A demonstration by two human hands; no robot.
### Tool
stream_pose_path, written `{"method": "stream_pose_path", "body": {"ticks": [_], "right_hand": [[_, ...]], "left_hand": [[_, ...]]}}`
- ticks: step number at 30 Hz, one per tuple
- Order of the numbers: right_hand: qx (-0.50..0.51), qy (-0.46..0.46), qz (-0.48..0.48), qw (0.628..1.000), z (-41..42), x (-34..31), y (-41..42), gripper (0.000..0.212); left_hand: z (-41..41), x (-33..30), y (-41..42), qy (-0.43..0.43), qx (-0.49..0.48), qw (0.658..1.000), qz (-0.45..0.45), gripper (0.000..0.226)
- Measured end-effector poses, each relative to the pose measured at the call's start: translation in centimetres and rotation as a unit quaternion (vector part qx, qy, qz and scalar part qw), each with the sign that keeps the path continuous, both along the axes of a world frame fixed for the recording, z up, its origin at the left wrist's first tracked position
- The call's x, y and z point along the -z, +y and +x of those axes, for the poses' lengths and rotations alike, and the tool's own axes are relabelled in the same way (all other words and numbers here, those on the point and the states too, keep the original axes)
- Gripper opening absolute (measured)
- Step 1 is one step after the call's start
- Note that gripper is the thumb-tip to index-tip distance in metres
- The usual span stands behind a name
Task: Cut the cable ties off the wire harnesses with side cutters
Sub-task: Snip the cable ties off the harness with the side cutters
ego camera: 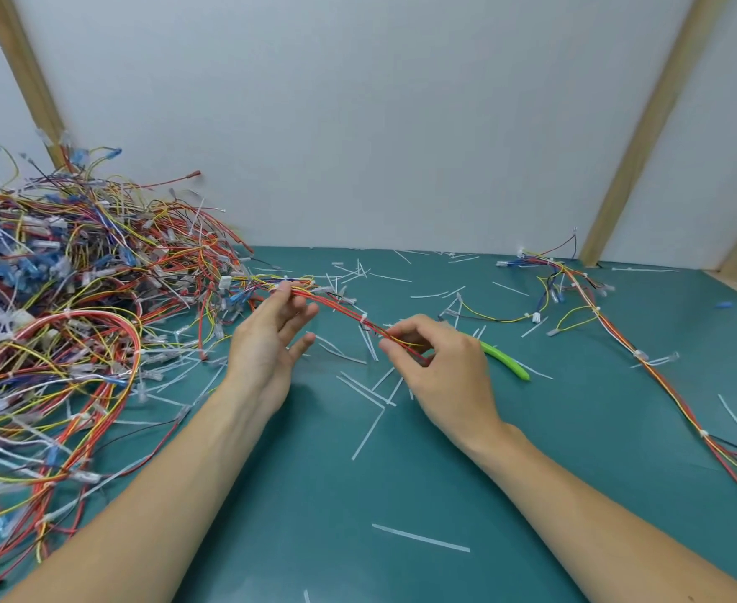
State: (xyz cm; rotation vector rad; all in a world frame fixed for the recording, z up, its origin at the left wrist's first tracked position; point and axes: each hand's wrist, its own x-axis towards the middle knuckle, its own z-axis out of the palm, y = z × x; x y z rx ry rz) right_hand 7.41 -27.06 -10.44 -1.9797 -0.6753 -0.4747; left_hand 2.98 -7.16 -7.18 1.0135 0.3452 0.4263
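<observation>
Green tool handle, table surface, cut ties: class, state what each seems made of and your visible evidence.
Green tool handle: probably plastic or rubber sleeving, judging by its bright, even colour and smooth, rounded shape. Table surface: likely a rubber or vinyl mat, being flat, matte teal with soft reflections. Cut ties: seemingly nylon-type plastic, as thin, stiff, translucent white strips.

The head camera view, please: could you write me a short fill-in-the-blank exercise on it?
1. Both hands hold a wire harness whose wires are mostly ____ in colour.
2. The big heap of harnesses lies on the person's ____ side.
3. The side cutters' handle showing behind the right hand is ____.
4. The left hand grips the harness nearer the ____.

Missing words: red; left; green; heap
</observation>
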Motion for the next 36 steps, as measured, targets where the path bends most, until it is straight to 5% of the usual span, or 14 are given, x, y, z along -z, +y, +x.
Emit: {"method": "stream_pose_path", "body": {"ticks": [8, 14, 17, 19, 23, 26, 29, 31, 33, 36], "right_hand": [[-0.173, 0.152, 0.093, 0.969, -1.2, -1.2, 0.2, 0.03], [-0.163, 0.098, -0.007, 0.982, -0.9, -0.7, -0.6, 0.063], [-0.123, 0.113, -0.015, 0.986, -0.7, -0.3, -0.5, 0.067], [-0.096, 0.171, 0.054, 0.979, -0.5, -0.6, -0.1, 0.063], [-0.046, 0.26, 0.191, 0.945, 0.5, -2.0, 0.0, 0.052], [-0.06, 0.326, 0.252, 0.909, 1.2, -2.8, -0.2, 0.052], [-0.071, 0.353, 0.338, 0.87, 1.8, -3.2, -0.6, 0.049], [-0.053, 0.33, 0.349, 0.876, 2.1, -3.1, -0.8, 0.039], [-0.02, 0.263, 0.293, 0.919, 2.1, -2.6, -1.0, 0.031], [-0.022, 0.124, 0.134, 0.983, 1.3, -2.1, -0.9, 0.031]], "left_hand": [[0.3, 0.3, -0.6, -0.02, 0.03, 0.999, 0.04, 0.022], [0.2, 0.3, 0.6, 0.038, 0.008, 0.995, -0.088, 0.029], [0.5, 0.8, 0.5, 0.062, 0.001, 0.997, -0.034, 0.013], [0.5, 0.9, 0.2, 0.036, 0.011, 0.995, 0.094, 0.016], [0.0, 0.7, -1.9, -0.081, 0.042, 0.929, 0.357, 0.019], [-0.6, 1.2, -3.9, -0.115, 0.11, 0.848, 0.506, 0.025], [-1.3, 1.6, -5.3, -0.118, 0.198, 0.776, 0.588, 0.022], [-1.6, 1.5, -5.5, -0.103, 0.203, 0.746, 0.625, 0.016], [-1.7, 1.4, -5.2, -0.084, 0.158, 0.77, 0.612, 0.022], [-1.1, 0.9, -4.5, -0.068, 0.024, 0.868, 0.491, 0.025]]}}
